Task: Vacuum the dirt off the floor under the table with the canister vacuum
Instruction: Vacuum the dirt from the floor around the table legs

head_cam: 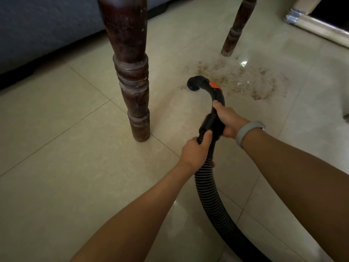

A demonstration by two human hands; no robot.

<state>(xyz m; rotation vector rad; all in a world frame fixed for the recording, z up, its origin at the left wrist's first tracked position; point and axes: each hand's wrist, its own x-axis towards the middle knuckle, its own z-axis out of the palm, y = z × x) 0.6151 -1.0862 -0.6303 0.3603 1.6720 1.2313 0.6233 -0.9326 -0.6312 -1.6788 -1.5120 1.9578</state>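
Observation:
A black ribbed vacuum hose (211,201) runs up from the bottom right to a curved black handle with an orange slider (215,86). Its round nozzle mouth (193,84) rests on the tile at the left edge of a brown dirt patch (245,80). My right hand (229,122), with a grey wristband, grips the handle just above the cuff. My left hand (196,151) is closed around the ribbed hose just below the cuff. The canister itself is out of view.
A dark turned wooden table leg (132,76) stands left of the nozzle, a second leg (236,29) behind the dirt. A blue-grey sofa (47,29) fills the back left. A taped box or frame (317,25) lies at the back right.

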